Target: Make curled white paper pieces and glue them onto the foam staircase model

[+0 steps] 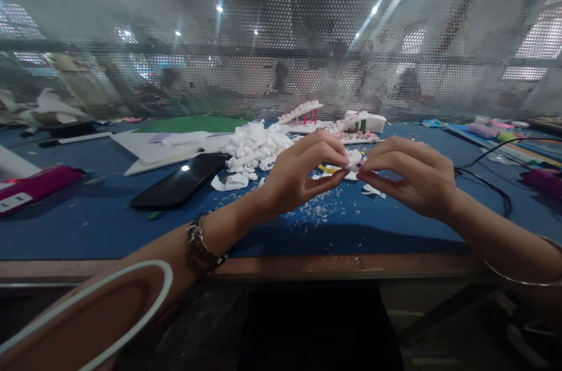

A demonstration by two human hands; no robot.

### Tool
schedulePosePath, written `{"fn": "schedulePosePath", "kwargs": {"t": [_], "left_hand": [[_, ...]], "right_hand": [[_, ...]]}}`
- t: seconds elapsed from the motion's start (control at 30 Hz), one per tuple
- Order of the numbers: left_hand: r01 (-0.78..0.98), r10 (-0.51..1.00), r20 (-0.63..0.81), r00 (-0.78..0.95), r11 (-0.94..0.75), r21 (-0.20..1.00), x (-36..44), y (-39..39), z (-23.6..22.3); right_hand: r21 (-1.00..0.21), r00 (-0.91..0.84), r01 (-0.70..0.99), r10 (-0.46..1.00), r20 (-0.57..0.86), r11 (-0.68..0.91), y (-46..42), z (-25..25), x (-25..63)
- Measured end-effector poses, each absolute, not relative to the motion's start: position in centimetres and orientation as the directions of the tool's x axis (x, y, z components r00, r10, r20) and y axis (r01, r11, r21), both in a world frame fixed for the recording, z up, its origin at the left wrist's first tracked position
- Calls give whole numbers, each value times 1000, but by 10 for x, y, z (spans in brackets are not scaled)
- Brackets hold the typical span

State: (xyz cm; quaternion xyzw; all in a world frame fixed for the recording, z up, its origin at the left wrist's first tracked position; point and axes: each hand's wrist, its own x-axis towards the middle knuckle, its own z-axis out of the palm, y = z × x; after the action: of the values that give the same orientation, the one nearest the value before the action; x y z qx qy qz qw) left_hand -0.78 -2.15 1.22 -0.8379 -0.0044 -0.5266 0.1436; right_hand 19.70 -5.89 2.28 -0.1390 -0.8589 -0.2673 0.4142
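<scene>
In the head view my left hand [302, 169] and my right hand [410, 175] meet above the mat, thumbs and fingertips pinched together. Between them is a small white piece [355, 157], gripped from both sides; its exact kind is too small to make out. Something yellow [327, 169] shows behind my left fingertips, partly covered. White scraps [374, 191] and fine shavings [318, 207] lie beneath my hands. To the left of my left hand is a heap of crumpled white paper strips [254, 146].
A black phone [182, 181] lies left of the paper heap, near white sheets [144, 146] and a green sheet [188, 124]. White stepped pieces on red and green posts [307, 116] stand behind my hands. Black cables [487, 184] run at right. A perforated screen [281, 20] rises behind.
</scene>
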Motion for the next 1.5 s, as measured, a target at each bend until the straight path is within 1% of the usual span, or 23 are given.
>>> {"fn": "schedulePosePath", "kwargs": {"t": [0.13, 0.23, 0.33, 0.4, 0.47, 0.53, 0.63, 0.8, 1.0, 1.07, 1.2, 1.37, 1.43, 1.5], "left_hand": [[149, -146, 875, 461, -959, -239, -8, -20, 12], [128, -139, 877, 459, -967, -220, -7, -19, 10], [100, -71, 896, 439, -987, -128, -6, -17, 5], [72, -5, 902, 432, -997, -40, -5, -16, 1], [55, 40, 901, 433, -998, 18, -6, -15, -1], [60, 53, 897, 438, -998, 30, -7, -14, -2], [75, 72, 887, 456, -996, 42, -7, -14, -2], [31, 100, 880, 464, -995, 97, -7, -13, -3], [61, 118, 876, 468, -993, 101, -4, -15, -3], [69, 112, 874, 473, -994, 90, -4, -15, -3], [75, 60, 876, 479, -997, 28, -4, -16, -3], [30, 23, 877, 480, -999, 9, -3, -17, 0], [15, -27, 875, 484, -999, -39, -3, -18, 1], [24, -95, 869, 486, -992, -122, -4, -18, 3]], "right_hand": [[341, -624, 459, 25, 781, 820, -58, 21, 197], [331, -611, 459, 22, 791, 824, -59, 22, 196], [319, -599, 446, 14, 801, 837, -61, 24, 194], [286, -589, 437, 31, 807, 853, -62, 26, 194], [248, -575, 442, 60, 816, 862, -62, 27, 195], [235, -572, 444, 72, 817, 865, -62, 27, 196], [257, -597, 426, 57, 800, 867, -59, 25, 198], [255, -613, 427, 70, 787, 868, -58, 23, 197], [233, -605, 470, 119, 787, 851, -61, 24, 195], [203, -593, 481, 146, 792, 853, -61, 24, 195], [119, -570, 485, 210, 794, 866, -62, 25, 194], [25, -547, 482, 279, 789, 876, -62, 25, 193], [-15, -536, 479, 305, 787, 878, -61, 24, 192], [-84, -520, 471, 353, 778, 878, -60, 22, 192]]}}
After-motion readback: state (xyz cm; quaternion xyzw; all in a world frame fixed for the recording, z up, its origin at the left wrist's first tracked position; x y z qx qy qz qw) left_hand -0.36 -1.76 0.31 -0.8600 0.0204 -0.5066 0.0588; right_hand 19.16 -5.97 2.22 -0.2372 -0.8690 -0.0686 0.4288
